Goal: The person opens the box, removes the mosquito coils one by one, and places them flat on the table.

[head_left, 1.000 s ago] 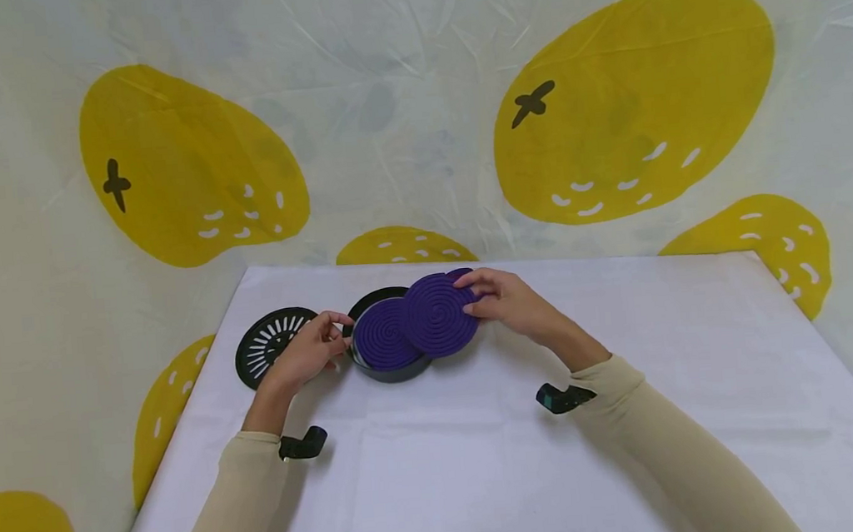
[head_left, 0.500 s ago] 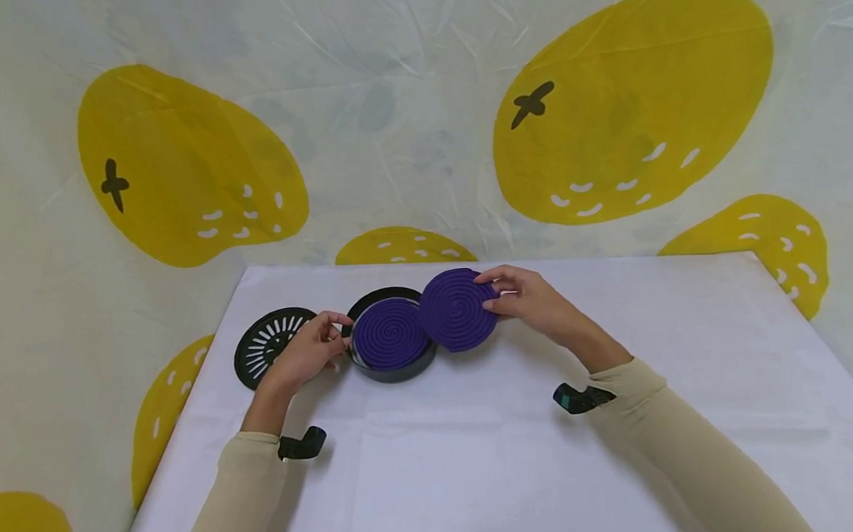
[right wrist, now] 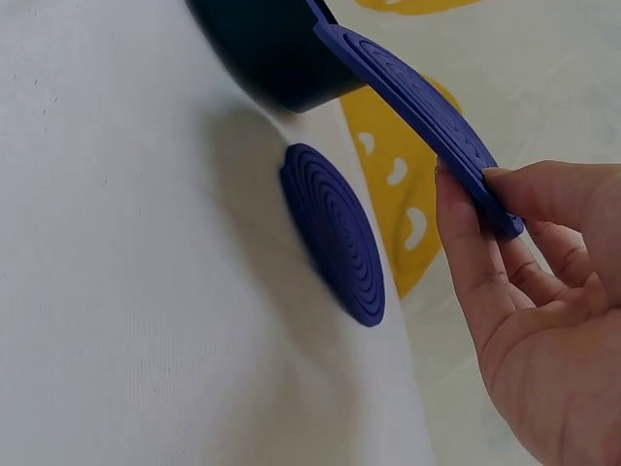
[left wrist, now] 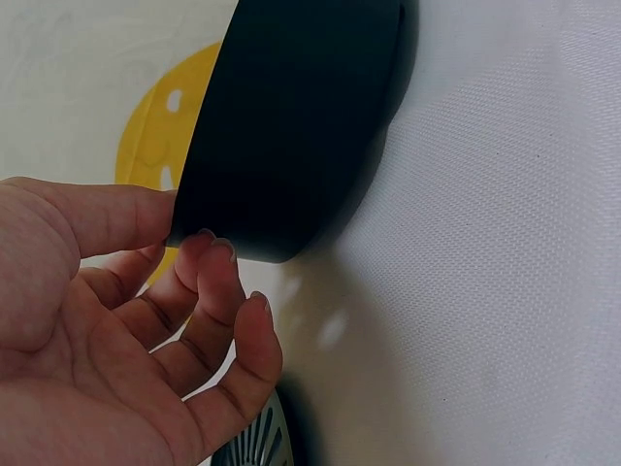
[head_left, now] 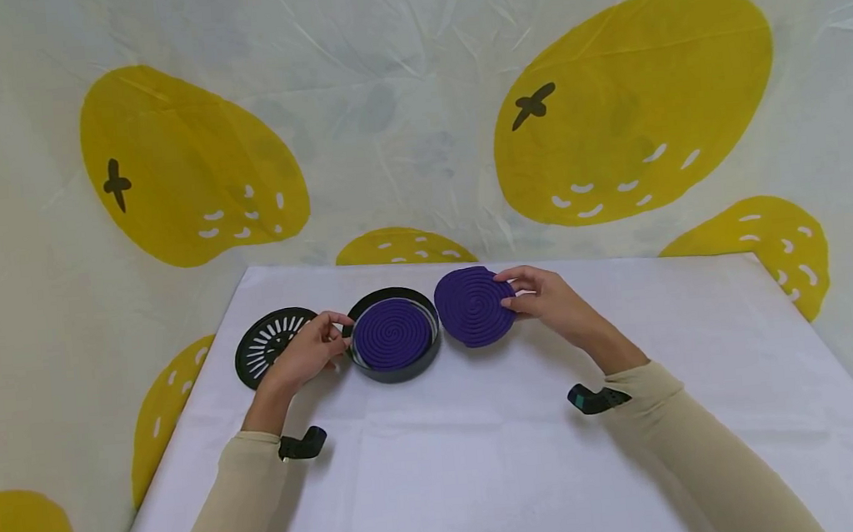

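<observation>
Though aslant — disc [head_left: 471, 307] in right hand [head_left: 551, 304]

A matt, finely ridged finish was shown by the purple coils [head_left: 475, 306], while smooth, dull, painted-looking metal was presented by the black tin [head_left: 396, 376] and the slotted lid [head_left: 273, 343]. The desk [head_left: 443, 482] was covered in white cloth [left wrist: 505, 194] with a visible weave, and the backdrop [head_left: 394, 135] was formed of thin, creased, faintly shiny sheeting.
</observation>
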Demonstrator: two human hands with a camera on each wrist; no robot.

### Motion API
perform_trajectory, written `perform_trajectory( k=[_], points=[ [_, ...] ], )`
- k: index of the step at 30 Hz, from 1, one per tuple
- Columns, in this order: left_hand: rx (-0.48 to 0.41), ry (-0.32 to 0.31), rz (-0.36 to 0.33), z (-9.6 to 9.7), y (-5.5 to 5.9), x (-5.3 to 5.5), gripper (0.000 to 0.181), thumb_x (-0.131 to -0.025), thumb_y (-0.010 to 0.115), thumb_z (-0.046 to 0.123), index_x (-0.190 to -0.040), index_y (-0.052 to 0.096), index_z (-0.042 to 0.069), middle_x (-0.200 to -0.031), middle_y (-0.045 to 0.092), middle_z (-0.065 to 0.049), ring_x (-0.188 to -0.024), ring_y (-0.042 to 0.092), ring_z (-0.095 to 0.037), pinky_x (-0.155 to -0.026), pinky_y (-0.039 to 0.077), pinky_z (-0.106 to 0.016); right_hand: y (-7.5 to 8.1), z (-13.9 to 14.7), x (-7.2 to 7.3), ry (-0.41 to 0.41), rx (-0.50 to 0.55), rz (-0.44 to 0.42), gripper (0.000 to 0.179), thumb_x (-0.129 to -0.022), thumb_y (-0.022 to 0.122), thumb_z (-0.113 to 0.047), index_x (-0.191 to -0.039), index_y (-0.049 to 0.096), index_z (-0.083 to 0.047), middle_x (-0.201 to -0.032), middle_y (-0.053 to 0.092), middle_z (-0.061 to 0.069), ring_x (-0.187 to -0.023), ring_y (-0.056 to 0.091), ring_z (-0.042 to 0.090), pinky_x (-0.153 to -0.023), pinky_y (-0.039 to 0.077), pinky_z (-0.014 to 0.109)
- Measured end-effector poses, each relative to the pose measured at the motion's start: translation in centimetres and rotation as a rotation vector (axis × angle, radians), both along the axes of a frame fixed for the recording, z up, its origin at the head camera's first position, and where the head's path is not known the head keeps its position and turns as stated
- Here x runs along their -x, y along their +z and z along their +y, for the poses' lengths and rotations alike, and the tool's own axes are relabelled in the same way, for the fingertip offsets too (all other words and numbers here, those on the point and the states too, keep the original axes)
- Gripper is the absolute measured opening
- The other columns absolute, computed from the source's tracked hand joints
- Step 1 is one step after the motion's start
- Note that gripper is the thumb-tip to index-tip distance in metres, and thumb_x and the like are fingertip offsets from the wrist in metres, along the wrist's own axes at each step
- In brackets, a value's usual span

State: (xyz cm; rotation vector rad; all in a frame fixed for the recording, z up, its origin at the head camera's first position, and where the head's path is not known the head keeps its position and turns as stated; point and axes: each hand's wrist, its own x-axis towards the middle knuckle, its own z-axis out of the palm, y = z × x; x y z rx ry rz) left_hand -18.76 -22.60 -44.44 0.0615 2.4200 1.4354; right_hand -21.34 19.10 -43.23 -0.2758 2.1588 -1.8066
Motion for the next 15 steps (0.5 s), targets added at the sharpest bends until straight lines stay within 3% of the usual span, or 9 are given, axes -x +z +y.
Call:
perform_trajectory(
  k=[7, 15],
  points=[
    [-0.008, -0.007, -0.004, 0.2, 0.5, -0.2, 0.036, -0.100, 0.061, 0.006, -0.135, 0.052, 0.001, -0.093, 0.050, -0.009, -0.089, 0.057, -0.031, -0.067, 0.053, -0.037, -0.6, 1.3, 0.4, -0.029, 0.019, 0.012, 0.042, -0.098, 0.065, -0.003, -0.137, 0.053, 0.000, -0.122, 0.058, 0.026, -0.092, 0.068, 0.014, -0.081, 0.060, 0.032],
    [-0.005, 0.010, -0.005, 0.1, 0.0, 0.0, 0.032, -0.100, 0.062, 0.008, -0.131, 0.054, 0.006, -0.093, 0.050, -0.008, -0.086, 0.056, -0.025, -0.067, 0.053, -0.035, -1.0, 2.6, 0.9, -0.056, 0.002, 0.033, 0.044, -0.098, 0.066, -0.005, -0.139, 0.053, -0.001, -0.127, 0.057, 0.024, -0.095, 0.066, 0.011, -0.080, 0.059, 0.030]
  ],
)
